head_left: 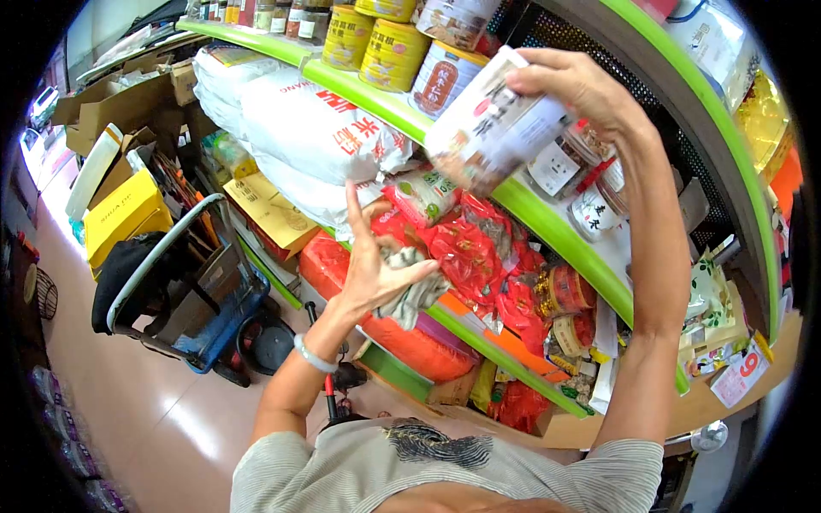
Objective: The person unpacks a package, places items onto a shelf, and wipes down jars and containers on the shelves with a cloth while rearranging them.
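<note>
Your right hand (586, 88) is closed around a labelled canister (493, 128), not yet set down, while your half-open left hand (369, 272) holds a crumpled cloth (410, 295).

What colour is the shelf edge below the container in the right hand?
Bright green; the shelf edge shows in the head view.
</note>
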`<state>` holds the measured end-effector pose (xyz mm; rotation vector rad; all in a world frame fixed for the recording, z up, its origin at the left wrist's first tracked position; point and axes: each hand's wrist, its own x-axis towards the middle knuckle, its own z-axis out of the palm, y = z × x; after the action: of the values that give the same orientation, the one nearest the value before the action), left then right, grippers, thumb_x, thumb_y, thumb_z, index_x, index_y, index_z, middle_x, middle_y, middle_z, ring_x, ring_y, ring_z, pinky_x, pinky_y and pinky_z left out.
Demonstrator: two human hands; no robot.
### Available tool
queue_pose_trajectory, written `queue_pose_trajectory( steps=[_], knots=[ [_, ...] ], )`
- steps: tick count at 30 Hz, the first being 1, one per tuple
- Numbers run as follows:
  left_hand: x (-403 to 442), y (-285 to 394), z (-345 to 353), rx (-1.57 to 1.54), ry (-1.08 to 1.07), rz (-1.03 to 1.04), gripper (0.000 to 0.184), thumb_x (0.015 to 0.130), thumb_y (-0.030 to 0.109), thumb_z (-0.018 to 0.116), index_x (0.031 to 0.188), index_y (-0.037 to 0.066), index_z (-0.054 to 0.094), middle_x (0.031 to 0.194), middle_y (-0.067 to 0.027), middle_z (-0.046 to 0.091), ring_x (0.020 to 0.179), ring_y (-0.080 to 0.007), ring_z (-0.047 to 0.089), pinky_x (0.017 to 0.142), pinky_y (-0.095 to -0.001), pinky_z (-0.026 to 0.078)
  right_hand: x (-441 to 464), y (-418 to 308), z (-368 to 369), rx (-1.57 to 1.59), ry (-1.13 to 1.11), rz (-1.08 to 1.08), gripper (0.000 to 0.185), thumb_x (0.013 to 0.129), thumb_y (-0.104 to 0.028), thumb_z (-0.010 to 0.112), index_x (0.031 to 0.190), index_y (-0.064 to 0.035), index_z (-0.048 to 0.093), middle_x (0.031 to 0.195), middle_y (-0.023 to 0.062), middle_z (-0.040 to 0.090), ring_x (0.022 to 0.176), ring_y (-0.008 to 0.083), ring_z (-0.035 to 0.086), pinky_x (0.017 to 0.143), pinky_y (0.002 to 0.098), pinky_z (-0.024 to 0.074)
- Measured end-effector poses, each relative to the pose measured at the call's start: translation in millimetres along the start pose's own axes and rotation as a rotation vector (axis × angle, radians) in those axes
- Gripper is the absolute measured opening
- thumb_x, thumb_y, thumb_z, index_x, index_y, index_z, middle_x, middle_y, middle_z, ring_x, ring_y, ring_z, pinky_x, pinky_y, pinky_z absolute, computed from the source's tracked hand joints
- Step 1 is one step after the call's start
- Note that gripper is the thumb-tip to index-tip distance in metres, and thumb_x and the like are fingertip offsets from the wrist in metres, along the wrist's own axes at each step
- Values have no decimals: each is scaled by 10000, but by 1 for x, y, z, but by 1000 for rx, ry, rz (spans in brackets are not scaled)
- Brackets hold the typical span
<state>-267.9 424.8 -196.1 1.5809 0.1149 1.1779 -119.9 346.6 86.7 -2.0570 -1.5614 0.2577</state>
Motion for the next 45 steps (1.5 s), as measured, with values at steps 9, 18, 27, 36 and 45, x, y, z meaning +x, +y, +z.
queue_pose_trajectory(
  steps=[9,18,27,36,45],
  knots=[
    [-86,-23,-36,84,23,-299,969,715,159,727,1414,65,62,951,-116,524,579,-97,525,485,-232,415,60,50,-31,-538,266,149,567,514,-446,690,813,36,690,800,198,654,697,252,641,621,331,500],
    [-115,-28,-38,96,22,-411,865,735,131,701,1402,55,156,840,-74,555,632,-103,547,541,-229,447,87,86,-32,-447,262,269,630,509,-434,705,875,77,664,904,241,635,792,283,647,708,338,503],
    [-117,-24,-36,99,11,-404,836,745,109,688,1400,59,171,825,-70,548,682,-117,556,607,-244,472,86,87,-24,-435,179,215,545,553,-428,723,852,27,690,816,198,653,690,257,639,642,350,498],
    [-121,-29,-29,58,-25,-447,810,745,107,690,1394,53,208,780,-48,551,678,-108,546,636,-245,471,75,80,-25,-451,161,222,535,546,-385,725,875,35,684,809,215,650,695,290,644,620,382,509],
    [-118,-19,-25,66,-66,-478,793,743,100,690,1386,46,229,724,-38,547,656,-94,535,631,-244,466,67,75,-28,-483,139,253,561,512,-395,738,857,44,684,804,226,648,692,310,645,593,399,504]
  ],
)
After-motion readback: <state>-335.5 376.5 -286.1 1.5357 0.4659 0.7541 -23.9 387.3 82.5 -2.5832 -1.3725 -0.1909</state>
